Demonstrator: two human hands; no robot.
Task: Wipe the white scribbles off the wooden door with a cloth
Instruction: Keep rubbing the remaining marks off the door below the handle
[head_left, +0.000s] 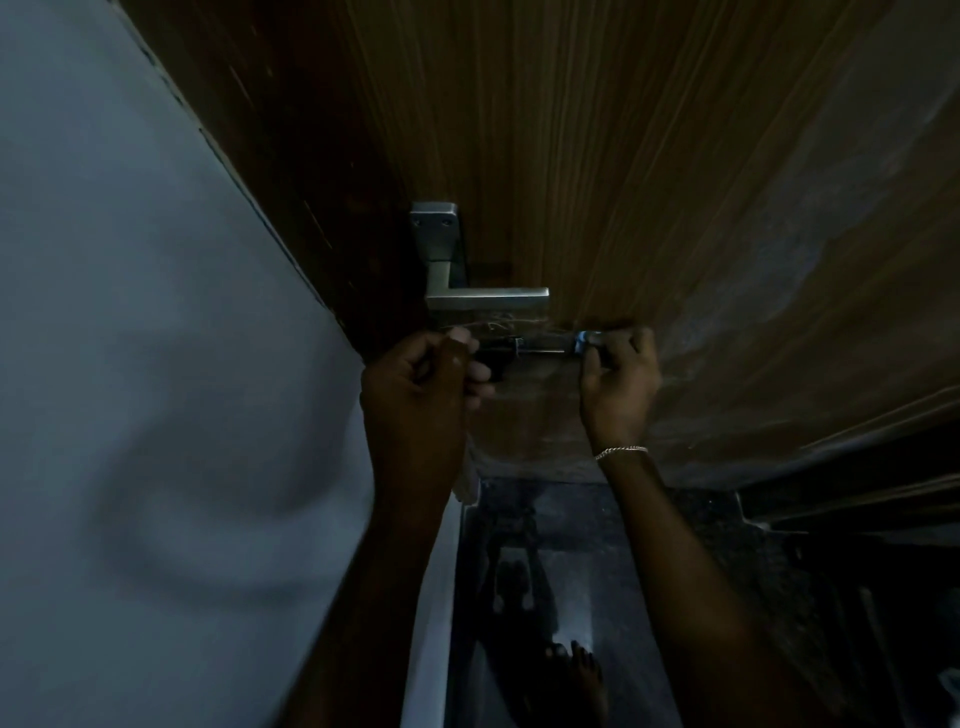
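The wooden door (649, 182) fills the upper right of the view, seen steeply from below. Faint white scribbles (493, 327) show just under the metal lever handle (488, 299). Both hands are raised in front of the door below the handle. My left hand (426, 379) pinches the dark end of a slim pen-like object (540, 347). My right hand (618, 379), with a thin bracelet at the wrist, pinches its blue and white end. The object lies level between them. No cloth is in view.
A pale wall (156, 364) takes up the left side, meeting the dark door frame (311, 218). Below is a dark glossy floor (571, 597) with my bare foot (582, 680) on it. Whitish smears cover the door's right part (857, 234). The scene is dim.
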